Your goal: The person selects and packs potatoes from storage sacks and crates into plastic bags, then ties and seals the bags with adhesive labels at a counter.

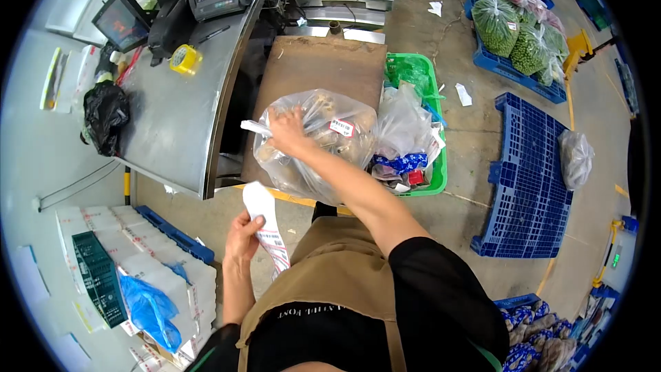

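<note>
At nine o'clock, a metal bench (175, 103), with a roll of yellow tape (184, 60) on top. Next, at seven o'clock from a clear plastic bag (320, 114), a left hand (242, 235), closed between thumb and fingers on a printed paper strip (271, 231): thin, light, probably quick to curl or crease, so best pinched by an edge, off the print. Then, at ten o'clock on the bag, a right hand (286, 127), with fingers bent over the film; cannot tell whether gripping or just resting. Under those fingers, the bag itself, full of brownish lumps, on the near, six o'clock end of a brown platform (330, 65), with a pale gathered end (256, 127) towards nine and a label (342, 127) at two. Probably fairly heavy, soft, slippery, apt to shift inside, perhaps to tear under fingertips. Take hold at the gathered end, with a palm underneath at six o'clock. Just beside, at three o'clock, a green crate (441, 172) of crumpled plastic.
</note>
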`<state>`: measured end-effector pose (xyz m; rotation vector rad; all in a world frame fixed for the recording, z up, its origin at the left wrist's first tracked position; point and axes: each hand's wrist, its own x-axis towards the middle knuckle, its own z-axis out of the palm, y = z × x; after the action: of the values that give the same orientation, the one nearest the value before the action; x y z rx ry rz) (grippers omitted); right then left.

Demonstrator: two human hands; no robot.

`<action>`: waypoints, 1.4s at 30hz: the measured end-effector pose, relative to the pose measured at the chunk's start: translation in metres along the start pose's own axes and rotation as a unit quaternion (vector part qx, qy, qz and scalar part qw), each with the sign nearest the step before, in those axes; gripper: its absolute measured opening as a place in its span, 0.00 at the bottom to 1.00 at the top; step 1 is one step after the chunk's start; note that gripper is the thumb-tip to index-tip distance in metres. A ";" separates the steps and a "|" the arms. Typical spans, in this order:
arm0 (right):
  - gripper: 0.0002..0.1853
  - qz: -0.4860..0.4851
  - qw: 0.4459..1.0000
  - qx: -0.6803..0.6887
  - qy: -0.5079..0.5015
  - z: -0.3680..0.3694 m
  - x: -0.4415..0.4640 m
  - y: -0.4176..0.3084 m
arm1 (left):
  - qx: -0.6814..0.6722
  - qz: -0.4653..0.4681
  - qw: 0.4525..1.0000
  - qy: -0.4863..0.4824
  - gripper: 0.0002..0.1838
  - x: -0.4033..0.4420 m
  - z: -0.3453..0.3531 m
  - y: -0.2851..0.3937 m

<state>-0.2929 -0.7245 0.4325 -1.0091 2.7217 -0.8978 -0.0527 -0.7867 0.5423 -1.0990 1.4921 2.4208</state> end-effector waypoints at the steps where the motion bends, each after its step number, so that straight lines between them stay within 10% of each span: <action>1: 0.31 -0.002 1.000 0.017 0.010 0.011 -0.002 -0.002 | -0.019 0.009 1.000 0.019 0.17 -0.016 -0.002 -0.013; 6: 0.10 -0.015 0.997 0.077 -0.023 0.021 -0.051 -0.008 | -0.082 0.036 0.990 0.111 0.14 -0.074 -0.009 -0.053; 10: 0.17 0.011 0.990 0.008 0.137 0.012 -0.062 -0.005 | -0.070 0.047 0.988 0.128 0.13 -0.084 0.000 -0.052; 15: 0.12 0.133 0.975 0.061 -0.170 -0.017 -0.043 0.013 | -0.068 0.049 0.993 0.081 0.15 -0.077 0.003 -0.046; 20: 0.08 0.055 0.979 0.179 0.081 -0.008 -0.054 0.016 | -0.081 0.048 0.993 0.074 0.15 -0.077 -0.002 -0.052; 24: 0.13 -0.075 0.902 0.404 0.129 -0.016 -0.060 0.010 | -0.094 0.034 0.992 0.075 0.15 -0.069 -0.002 -0.055; 31: 0.29 0.172 0.614 0.770 -0.023 -0.063 -0.079 0.015 | -0.076 0.031 0.996 0.021 0.16 -0.056 0.003 -0.061; 42: 0.22 0.160 0.584 0.796 0.009 -0.202 -0.313 0.018 | -0.083 0.079 0.992 -0.060 0.18 -0.057 0.040 -0.078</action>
<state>-0.1188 -0.4185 0.5560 -0.0172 0.8895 -2.2946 0.0014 -0.6980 0.5296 -0.8729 1.4115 2.7070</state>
